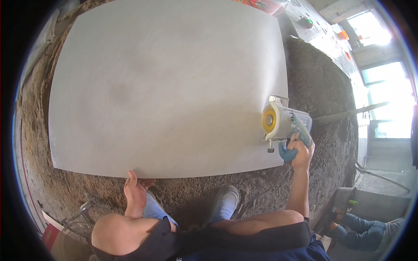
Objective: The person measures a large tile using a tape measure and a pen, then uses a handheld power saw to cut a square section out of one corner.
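A large grey tile (165,87) lies flat before me, its surface dusty. My right hand (303,151) is closed around the blue handle of a handheld circular tile saw (281,121) with a yellow disc at its side. The saw rests on the tile near its right edge, and a pale streak of dust spreads from it up the tile. Its blade is hidden beneath the body. At the tile's near edge, left of the middle, my left hand (136,191) grips the rim, thumb on top and fingers partly hidden below.
Rough, dusty ground (322,78) surrounds the tile. My feet in light shoes (226,202) stand close to its near edge. A cable runs from beneath the saw toward my feet. At the lower right is another person's leg in blue trousers (359,232). Bright windows (387,95) are at the right.
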Demonstrator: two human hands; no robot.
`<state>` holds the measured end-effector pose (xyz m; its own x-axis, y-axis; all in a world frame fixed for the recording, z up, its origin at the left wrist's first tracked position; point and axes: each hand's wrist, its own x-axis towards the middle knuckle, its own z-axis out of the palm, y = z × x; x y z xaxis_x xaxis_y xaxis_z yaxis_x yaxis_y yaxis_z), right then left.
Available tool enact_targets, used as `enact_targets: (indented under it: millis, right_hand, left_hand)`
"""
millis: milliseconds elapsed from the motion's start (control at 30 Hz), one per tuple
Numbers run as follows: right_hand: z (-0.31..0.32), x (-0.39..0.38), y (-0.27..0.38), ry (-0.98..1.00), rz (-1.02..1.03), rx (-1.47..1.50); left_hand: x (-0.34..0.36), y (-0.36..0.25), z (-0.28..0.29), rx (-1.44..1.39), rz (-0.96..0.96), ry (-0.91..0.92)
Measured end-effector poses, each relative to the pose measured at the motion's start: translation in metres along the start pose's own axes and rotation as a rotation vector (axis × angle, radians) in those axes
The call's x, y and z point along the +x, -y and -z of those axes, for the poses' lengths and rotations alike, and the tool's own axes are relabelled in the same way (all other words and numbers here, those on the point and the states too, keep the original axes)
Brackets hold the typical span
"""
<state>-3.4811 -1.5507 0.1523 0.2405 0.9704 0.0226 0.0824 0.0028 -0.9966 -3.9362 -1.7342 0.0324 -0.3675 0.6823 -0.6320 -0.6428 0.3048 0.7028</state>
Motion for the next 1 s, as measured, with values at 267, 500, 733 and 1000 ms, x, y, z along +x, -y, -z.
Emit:
enact_targets:
  millis: [267, 500, 733, 1000]
  right_hand:
    - [-0.007, 0.001, 0.006, -0.040, -0.021, -0.002]
    - [-0.004, 0.004, 0.002, -0.004, -0.024, -0.012]
    - [-0.007, 0.005, 0.004, -0.037, -0.047, 0.021]
    - [-0.008, 0.007, 0.013, -0.006, -0.078, 0.005]
  left_hand:
    - [-0.001, -0.002, -0.001, -0.012, 0.007, -0.044]
    - [0.003, 0.000, 0.008, 0.004, -0.006, 0.015]
    - [0.002, -0.001, 0.007, 0.012, -0.003, 0.024]
    - [0.003, -0.001, 0.005, -0.016, -0.012, 0.014]
